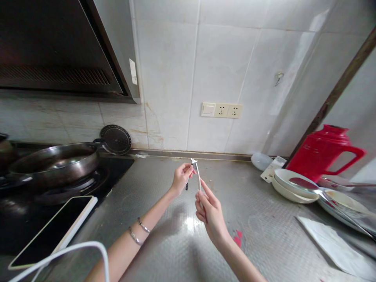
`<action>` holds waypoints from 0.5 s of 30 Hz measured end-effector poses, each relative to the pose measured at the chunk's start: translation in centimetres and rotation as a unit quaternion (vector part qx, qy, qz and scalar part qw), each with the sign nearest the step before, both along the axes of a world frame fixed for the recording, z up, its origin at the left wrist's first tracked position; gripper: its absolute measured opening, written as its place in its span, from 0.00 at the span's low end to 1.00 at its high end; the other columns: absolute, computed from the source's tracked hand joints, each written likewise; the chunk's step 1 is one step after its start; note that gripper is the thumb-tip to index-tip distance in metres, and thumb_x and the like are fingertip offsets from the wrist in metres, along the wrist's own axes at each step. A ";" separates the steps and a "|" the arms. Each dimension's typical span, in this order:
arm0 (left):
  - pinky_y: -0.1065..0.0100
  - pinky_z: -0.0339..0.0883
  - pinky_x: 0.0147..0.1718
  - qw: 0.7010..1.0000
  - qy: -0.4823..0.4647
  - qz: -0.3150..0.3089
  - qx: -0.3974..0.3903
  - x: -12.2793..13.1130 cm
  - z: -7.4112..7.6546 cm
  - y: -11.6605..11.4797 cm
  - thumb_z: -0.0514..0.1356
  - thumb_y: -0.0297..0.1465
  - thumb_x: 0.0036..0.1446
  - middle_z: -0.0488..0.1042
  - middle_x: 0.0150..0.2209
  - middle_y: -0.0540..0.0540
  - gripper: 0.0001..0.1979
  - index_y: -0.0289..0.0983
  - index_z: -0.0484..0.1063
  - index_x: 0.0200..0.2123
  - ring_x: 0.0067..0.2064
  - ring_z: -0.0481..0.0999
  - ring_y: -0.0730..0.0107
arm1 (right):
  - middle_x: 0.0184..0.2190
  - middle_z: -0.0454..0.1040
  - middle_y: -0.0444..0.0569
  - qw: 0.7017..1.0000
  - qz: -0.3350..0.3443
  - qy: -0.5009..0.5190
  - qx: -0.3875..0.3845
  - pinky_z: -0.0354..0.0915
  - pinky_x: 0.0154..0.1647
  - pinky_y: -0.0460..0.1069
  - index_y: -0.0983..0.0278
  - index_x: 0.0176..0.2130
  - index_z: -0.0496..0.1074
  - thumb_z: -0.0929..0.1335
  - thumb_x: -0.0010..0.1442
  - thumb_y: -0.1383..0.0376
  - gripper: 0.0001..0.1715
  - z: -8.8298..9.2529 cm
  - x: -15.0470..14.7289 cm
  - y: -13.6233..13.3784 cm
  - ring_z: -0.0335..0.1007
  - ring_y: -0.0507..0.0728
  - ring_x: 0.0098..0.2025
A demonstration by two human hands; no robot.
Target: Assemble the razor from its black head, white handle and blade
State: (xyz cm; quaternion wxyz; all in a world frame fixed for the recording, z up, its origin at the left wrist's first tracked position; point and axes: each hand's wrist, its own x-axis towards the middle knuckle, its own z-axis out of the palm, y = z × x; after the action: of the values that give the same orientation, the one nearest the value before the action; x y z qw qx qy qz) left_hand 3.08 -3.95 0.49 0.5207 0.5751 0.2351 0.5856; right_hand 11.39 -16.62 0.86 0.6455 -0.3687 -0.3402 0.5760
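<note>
left hand (181,178) pinches white cable (199,178) tip — right hand (210,212) pinches lower; sticker (133,71) unreadable

Pan (55,158) sits on stove (88,184) at left, lid (116,139) behind it against wall. Tablet (53,229) before stove, cable (73,248) nearer still. Plates (289,194) stacked at right, spoon (302,183) on them, jug (320,150) behind, paper (335,246) before. Over counter (176,243) centre, left hand (182,176) behind right hand (210,213), thin stick (198,176) between them. Socket (221,110) on wall behind.
</note>
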 end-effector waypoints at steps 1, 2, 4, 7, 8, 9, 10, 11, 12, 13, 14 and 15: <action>0.74 0.55 0.23 1.000 -0.007 -0.005 -0.010 0.0 -0.2 0.1 0.60 0.38 0.50 0.68 0.23 0.51 0.13 0.33 0.68 0.32 0.22 0.62 0.80 | 0.22 0.55 0.37 1.000 -0.009 -0.013 0.019 0.38 0.15 0.42 0.55 0.58 0.57 0.68 0.53 0.55 0.35 0.3 0.4 0.3 0.38 0.43 0.17; 0.74 0.54 0.21 1.000 -0.014 -0.015 -0.022 -0.1 -0.3 0.2 0.59 0.39 0.51 0.67 0.22 0.52 0.14 0.33 0.68 0.33 0.20 0.61 0.80 | 0.23 0.56 0.37 0.998 -0.028 -0.032 0.044 0.39 0.16 0.42 0.55 0.57 0.58 0.67 0.54 0.55 0.33 0.8 1.0 0.8 0.39 0.44 0.17; 0.75 0.52 0.18 0.997 -0.030 -0.044 -0.048 -0.1 -0.6 0.4 0.57 0.41 0.52 0.64 0.20 0.53 0.15 0.33 0.68 0.33 0.18 0.58 0.81 | 0.22 0.56 0.37 0.988 -0.084 -0.088 0.100 0.41 0.17 0.43 0.56 0.53 0.61 0.64 0.56 0.52 0.27 2.1 2.6 2.2 0.41 0.45 0.17; 0.76 0.51 0.15 0.993 -0.045 -0.075 -0.077 -0.2 -0.7 0.3 0.55 0.43 0.52 0.60 0.17 0.55 0.17 0.33 0.67 0.32 0.16 0.55 0.81 | 0.19 0.52 0.38 0.948 -0.180 -0.214 0.153 0.44 0.18 0.44 0.62 0.37 0.68 0.58 0.59 0.47 0.23 3.9 5.4 5.0 0.44 0.47 0.18; 0.76 0.49 0.14 0.992 -0.045 -0.079 -0.084 -0.3 -0.7 0.2 0.55 0.43 0.52 0.59 0.17 0.55 0.17 0.33 0.67 0.31 0.16 0.54 0.82 | 0.18 0.52 0.39 0.930 -0.202 -0.265 0.157 0.46 0.20 0.45 0.63 0.30 0.67 0.55 0.59 0.46 0.27 4.4 6.3 5.9 0.46 0.48 0.19; 0.77 0.47 0.13 0.992 -0.045 -0.081 -0.090 -0.3 -0.6 0.1 0.55 0.43 0.52 0.58 0.16 0.55 0.16 0.33 0.67 0.31 0.15 0.53 0.82 | 0.17 0.53 0.40 0.908 -0.218 -0.323 0.153 0.48 0.21 0.45 0.64 0.24 0.65 0.53 0.59 0.45 0.31 4.7 7.0 6.7 0.48 0.49 0.20; 0.77 0.45 0.12 0.991 -0.046 -0.084 -0.097 -0.3 -0.6 0.0 0.55 0.43 0.51 0.58 0.16 0.55 0.16 0.34 0.66 0.30 0.15 0.53 0.82 | 0.16 0.54 0.41 0.885 -0.229 -0.379 0.146 0.48 0.22 0.46 0.64 0.20 0.63 0.53 0.59 0.45 0.32 4.9 7.7 7.4 0.49 0.49 0.20; 0.78 0.43 0.12 0.989 -0.051 -0.088 -0.105 -0.4 -0.5 -0.1 0.56 0.43 0.51 0.59 0.16 0.55 0.16 0.34 0.66 0.29 0.14 0.52 0.83 | 0.15 0.54 0.42 0.860 -0.240 -0.429 0.137 0.48 0.22 0.46 0.64 0.18 0.60 0.53 0.59 0.45 0.32 5.0 8.2 8.1 0.50 0.50 0.20; 0.78 0.42 0.11 0.987 -0.058 -0.094 -0.113 -0.4 -0.4 -0.2 0.56 0.43 0.50 0.59 0.16 0.55 0.16 0.34 0.65 0.29 0.14 0.52 0.83 | 0.14 0.54 0.42 0.836 -0.250 -0.470 0.131 0.47 0.22 0.46 0.64 0.16 0.57 0.54 0.59 0.45 0.32 5.0 8.5 8.6 0.50 0.50 0.20; 0.79 0.41 0.11 0.985 -0.067 -0.103 -0.122 -0.4 -0.3 -0.3 0.56 0.42 0.50 0.59 0.17 0.55 0.15 0.34 0.64 0.28 0.14 0.51 0.84 | 0.14 0.53 0.42 0.815 -0.261 -0.502 0.129 0.46 0.22 0.46 0.63 0.15 0.55 0.55 0.58 0.46 0.31 5.0 8.7 9.0 0.49 0.49 0.19; 0.79 0.40 0.11 0.982 -0.076 -0.113 -0.130 -0.3 -0.2 -0.5 0.57 0.42 0.50 0.59 0.17 0.55 0.15 0.34 0.64 0.27 0.14 0.51 0.84 | 0.13 0.51 0.41 0.796 -0.270 -0.525 0.132 0.45 0.22 0.46 0.63 0.15 0.52 0.56 0.58 0.48 0.30 5.0 8.8 9.3 0.48 0.49 0.19; 0.79 0.40 0.11 0.979 -0.083 -0.126 -0.137 -0.3 -0.2 -0.6 0.57 0.42 0.50 0.59 0.17 0.55 0.15 0.34 0.63 0.27 0.13 0.50 0.84 | 0.12 0.50 0.41 0.779 -0.278 -0.544 0.140 0.44 0.22 0.46 0.63 0.15 0.50 0.56 0.58 0.50 0.29 5.0 8.8 9.5 0.47 0.49 0.18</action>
State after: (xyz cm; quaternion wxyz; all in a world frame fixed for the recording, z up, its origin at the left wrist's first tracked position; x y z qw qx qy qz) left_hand 2.81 -4.53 0.32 0.6819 0.4728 0.1950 0.5229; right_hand 20.16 -7.08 5.83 0.5299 -0.6049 -0.5940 0.0215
